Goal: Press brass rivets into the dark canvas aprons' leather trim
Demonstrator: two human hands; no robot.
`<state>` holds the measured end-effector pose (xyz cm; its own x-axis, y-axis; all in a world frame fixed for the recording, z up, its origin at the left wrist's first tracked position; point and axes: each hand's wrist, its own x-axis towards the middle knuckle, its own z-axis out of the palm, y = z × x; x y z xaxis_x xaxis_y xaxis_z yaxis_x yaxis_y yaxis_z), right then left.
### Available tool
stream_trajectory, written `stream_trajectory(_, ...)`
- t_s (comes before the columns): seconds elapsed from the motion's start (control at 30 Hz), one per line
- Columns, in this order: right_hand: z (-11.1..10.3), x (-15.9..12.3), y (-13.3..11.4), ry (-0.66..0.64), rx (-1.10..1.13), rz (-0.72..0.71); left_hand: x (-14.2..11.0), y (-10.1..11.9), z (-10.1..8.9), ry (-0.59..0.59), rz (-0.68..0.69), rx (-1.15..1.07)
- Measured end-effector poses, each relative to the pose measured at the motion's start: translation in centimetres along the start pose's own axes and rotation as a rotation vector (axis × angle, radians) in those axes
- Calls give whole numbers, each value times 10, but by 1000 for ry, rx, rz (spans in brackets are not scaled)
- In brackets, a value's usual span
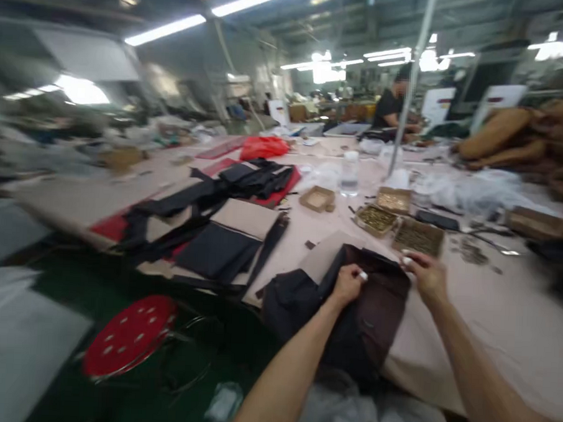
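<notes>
A dark fabric bag (300, 299) with a brown lining (380, 302) hangs over the near edge of the table. My left hand (348, 285) is closed on the dark cloth at the left side of its opening. At the upper right corner, my right hand (428, 278) pinches the rim of the bag. Something white covers a fingertip or thumb on each hand. Just beyond the right hand stands a small box of dull metal pieces (418, 237), beside a box of brass-coloured pieces (377, 220).
Stacked dark fabric pieces (219, 250) lie to the left on the table. A red stool (131, 335) stands on the floor below. Farther back are a plastic bottle (349, 175), an upright pole (411, 86), brown material (503, 137) and a seated person (388, 107).
</notes>
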<state>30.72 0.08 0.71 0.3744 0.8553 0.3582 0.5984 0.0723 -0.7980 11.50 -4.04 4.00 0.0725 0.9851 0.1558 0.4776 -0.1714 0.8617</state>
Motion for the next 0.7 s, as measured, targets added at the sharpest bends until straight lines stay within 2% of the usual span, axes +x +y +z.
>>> stream_trajectory(0.07, -34, -21, 29, 7, 125, 46, 15, -16, 25, -156, -41, -103)
stream_trajectory(0.13, -48, -38, 40, -52, 305, 64, 21, -30, 44, -228, -50, -191)
stream_trajectory(0.2, -47, -47, 39, -157, 388, 49, 23, -40, 51, -252, -34, -250)
stream_trajectory(0.33, -32, -55, 28, -300, 404, 2, 23, -53, 45, -281, 17, -361)
stream_trajectory(0.43, -26, -58, 30, -316, 382, -42, 26, -55, 44, -306, -2, -431)
stream_trajectory(0.57, -20, -59, 40, -320, 221, -135, 30, -52, 45, -354, -72, -507)
stream_trajectory(0.7, -16, -59, 44, -341, 121, -96, 32, -48, 42, -402, -126, -587)
